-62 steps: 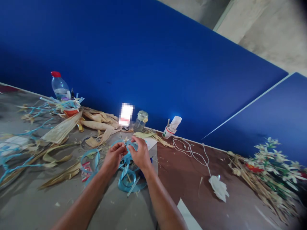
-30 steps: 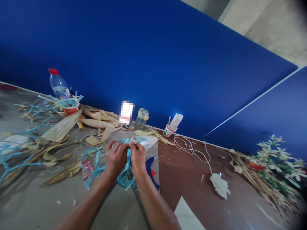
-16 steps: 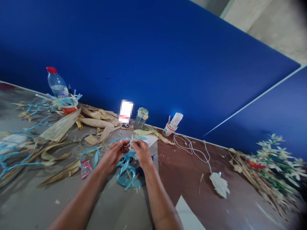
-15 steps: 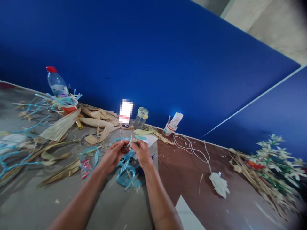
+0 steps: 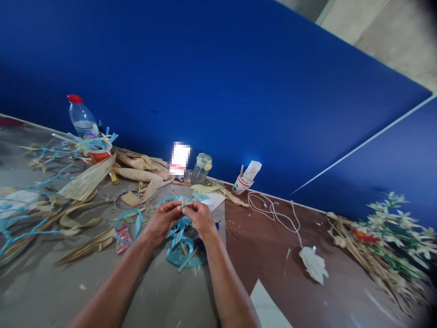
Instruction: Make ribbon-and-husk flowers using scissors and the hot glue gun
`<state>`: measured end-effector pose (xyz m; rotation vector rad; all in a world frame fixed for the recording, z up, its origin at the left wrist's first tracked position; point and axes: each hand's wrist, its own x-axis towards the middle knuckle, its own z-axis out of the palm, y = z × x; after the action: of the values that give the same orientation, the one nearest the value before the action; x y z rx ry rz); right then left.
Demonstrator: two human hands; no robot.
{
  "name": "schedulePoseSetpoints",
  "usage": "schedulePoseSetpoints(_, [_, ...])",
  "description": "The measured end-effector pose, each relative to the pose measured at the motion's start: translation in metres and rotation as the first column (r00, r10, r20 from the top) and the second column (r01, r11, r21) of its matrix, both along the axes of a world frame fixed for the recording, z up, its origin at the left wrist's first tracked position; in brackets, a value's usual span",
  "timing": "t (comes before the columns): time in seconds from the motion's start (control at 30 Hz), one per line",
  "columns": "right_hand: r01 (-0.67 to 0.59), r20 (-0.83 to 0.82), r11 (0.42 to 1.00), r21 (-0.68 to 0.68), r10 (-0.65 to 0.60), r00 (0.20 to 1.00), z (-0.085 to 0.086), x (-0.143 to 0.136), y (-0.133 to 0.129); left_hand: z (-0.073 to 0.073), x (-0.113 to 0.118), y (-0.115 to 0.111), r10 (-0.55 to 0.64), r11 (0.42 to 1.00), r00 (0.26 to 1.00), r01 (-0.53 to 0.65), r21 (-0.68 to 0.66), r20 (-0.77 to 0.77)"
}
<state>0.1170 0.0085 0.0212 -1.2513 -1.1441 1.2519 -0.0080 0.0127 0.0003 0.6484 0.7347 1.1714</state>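
My left hand and my right hand meet above the table, fingertips pinched together. Between them is a small pale piece that looks like a bit of dried husk; the fingers hide most of it. Light blue ribbon lies in loops below and behind both hands. Left of my left hand stands another loop of blue ribbon, with a red and pink wrapper beside it. A dark blue object is partly hidden behind my right wrist.
Dried corn husks and blue-stemmed flowers cover the left side. At the back stand a red-capped bottle, a pixelated bright screen, a lidded jar and a paper cup. A white cable and white flowers are at right.
My fingertips have drawn closer together around the pale piece, which pokes up less than before. The rest of the scene has only shifted slightly right with the camera.
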Motion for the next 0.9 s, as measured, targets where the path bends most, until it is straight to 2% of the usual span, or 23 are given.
schedulePoseSetpoints(0.1, [0.044, 0.074, 0.999, -0.005, -0.044, 0.996, -0.002, -0.001, 0.0, -0.001, 0.0, 0.0, 0.003, 1.0, 1.0, -0.003, 0.026, -0.012])
schedulePoseSetpoints(0.2, [0.079, 0.226, 0.996, 0.047, -0.088, 0.97, -0.001, -0.001, 0.0, -0.003, 0.0, 0.001, 0.024, 0.999, 1.0, -0.023, 0.044, -0.014])
schedulePoseSetpoints(0.33, [0.113, 0.416, 0.985, 0.13, -0.158, 0.896, 0.002, -0.005, -0.004, -0.004, 0.002, 0.001, 0.091, 0.995, 0.996, -0.091, 0.052, -0.005])
schedulePoseSetpoints(0.43, [0.144, 0.493, 0.959, 0.243, -0.25, 0.834, 0.003, -0.011, -0.009, -0.001, 0.004, -0.001, 0.148, 0.987, 0.989, -0.147, 0.057, -0.015])
schedulePoseSetpoints(0.57, [0.149, 0.529, 0.891, 0.429, -0.381, 0.758, 0.001, -0.019, -0.014, 0.001, 0.007, -0.003, 0.222, 0.973, 0.974, -0.219, 0.073, -0.037])
schedulePoseSetpoints(0.7, [0.116, 0.515, 0.861, 0.495, -0.398, 0.759, -0.001, -0.021, -0.016, 0.003, 0.008, -0.004, 0.275, 0.958, 0.961, -0.272, 0.092, -0.022])
schedulePoseSetpoints(0.8, [0.094, 0.506, 0.849, 0.52, -0.395, 0.767, -0.002, -0.019, -0.015, 0.006, 0.008, -0.005, 0.231, 0.97, 0.973, -0.231, 0.071, 0.013])
schedulePoseSetpoints(0.9, [0.077, 0.504, 0.836, 0.543, -0.398, 0.766, -0.002, -0.018, -0.014, 0.009, 0.008, -0.007, 0.143, 0.99, 0.985, -0.144, -0.004, 0.098])
